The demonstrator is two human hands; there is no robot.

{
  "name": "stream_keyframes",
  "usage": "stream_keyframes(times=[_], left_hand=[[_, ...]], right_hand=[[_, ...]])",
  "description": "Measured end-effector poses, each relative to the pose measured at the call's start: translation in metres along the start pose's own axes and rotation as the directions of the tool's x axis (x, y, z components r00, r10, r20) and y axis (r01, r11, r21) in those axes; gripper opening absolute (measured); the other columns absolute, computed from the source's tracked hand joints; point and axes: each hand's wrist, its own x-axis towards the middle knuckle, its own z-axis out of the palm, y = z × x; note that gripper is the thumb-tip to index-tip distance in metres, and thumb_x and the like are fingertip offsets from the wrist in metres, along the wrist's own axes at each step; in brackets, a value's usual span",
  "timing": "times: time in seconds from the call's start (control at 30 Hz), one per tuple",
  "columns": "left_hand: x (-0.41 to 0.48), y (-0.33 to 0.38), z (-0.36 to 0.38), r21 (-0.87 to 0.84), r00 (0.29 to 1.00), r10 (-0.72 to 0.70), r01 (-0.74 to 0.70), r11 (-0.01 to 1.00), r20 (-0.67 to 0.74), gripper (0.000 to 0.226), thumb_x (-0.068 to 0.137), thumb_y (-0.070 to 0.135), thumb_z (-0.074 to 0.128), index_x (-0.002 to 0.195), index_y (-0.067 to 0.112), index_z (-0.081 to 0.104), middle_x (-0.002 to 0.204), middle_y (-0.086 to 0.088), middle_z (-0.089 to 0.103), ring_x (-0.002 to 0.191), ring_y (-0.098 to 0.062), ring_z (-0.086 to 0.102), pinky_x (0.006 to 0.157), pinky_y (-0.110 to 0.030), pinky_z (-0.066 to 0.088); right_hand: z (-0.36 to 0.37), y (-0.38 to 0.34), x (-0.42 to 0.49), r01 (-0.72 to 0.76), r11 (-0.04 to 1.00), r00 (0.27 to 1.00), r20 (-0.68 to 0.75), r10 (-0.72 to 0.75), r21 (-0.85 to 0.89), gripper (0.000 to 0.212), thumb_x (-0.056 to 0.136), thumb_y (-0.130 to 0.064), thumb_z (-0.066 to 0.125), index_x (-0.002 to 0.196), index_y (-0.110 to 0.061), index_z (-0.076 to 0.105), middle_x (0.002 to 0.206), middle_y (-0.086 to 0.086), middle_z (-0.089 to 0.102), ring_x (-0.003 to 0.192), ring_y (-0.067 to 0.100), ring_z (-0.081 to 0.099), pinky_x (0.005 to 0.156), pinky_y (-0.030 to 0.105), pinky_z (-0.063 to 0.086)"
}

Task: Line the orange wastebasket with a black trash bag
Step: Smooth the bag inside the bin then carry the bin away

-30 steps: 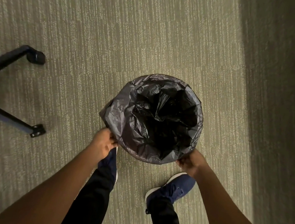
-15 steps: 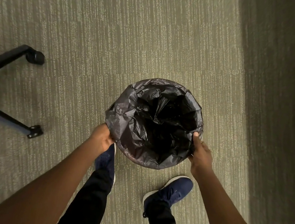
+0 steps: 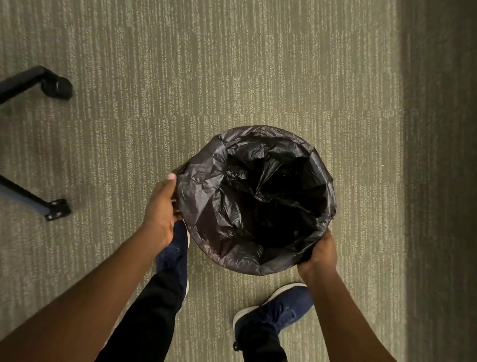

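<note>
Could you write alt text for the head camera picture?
Seen from above, a person's left hand and right hand grip a black trash bag draped over a round bin on striped carpet, above navy shoes.

One black trash bag is counted, spread over a single round opening. Two hands are seen: a left hand and a right hand. Two navy shoes are counted, one and another. Two black chair-base legs are visible, one and one.
</note>
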Motion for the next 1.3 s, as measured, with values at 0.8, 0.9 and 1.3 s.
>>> stream_keyframes(times=[0.8,0.9,1.3], left_hand=[[-0.006,-0.001,0.002,0.178,0.977,-0.005,-0.034,0.984,0.215,0.05,0.079,0.04,0.077,0.115,0.008,0.066,0.113,-0.011,0.077,0.109,-0.034,0.071,0.09,-0.05,0.058],[0.006,-0.011,-0.006,0.096,0.94,-0.025,-0.008,0.995,0.339,0.042,0.079,0.026,0.077,0.118,0.014,0.069,0.118,-0.011,0.076,0.11,-0.03,0.072,0.083,-0.043,0.061],[0.023,-0.02,-0.015,0.02,0.91,-0.029,0.023,1.0,0.414,0.053,0.071,0.021,0.079,0.122,0.013,0.067,0.124,-0.014,0.073,0.114,-0.031,0.07,0.085,-0.038,0.062]], right_hand=[[0.121,0.018,0.045,0.139,0.706,0.866,0.43,0.253,-0.694,0.034,0.104,-0.042,0.045,0.098,-0.017,0.067,0.086,0.007,0.072,0.073,0.021,0.067,0.068,0.031,0.05],[0.128,0.035,0.092,0.028,0.686,0.884,0.338,0.323,-0.727,0.043,0.104,-0.048,0.038,0.093,-0.017,0.066,0.087,0.007,0.069,0.074,0.021,0.065,0.067,0.031,0.047],[0.138,0.074,0.183,-0.088,0.729,0.884,0.284,0.37,-0.678,0.044,0.107,-0.036,0.025,0.088,-0.018,0.06,0.06,-0.008,0.074,0.056,0.007,0.069,0.067,0.026,0.048]])
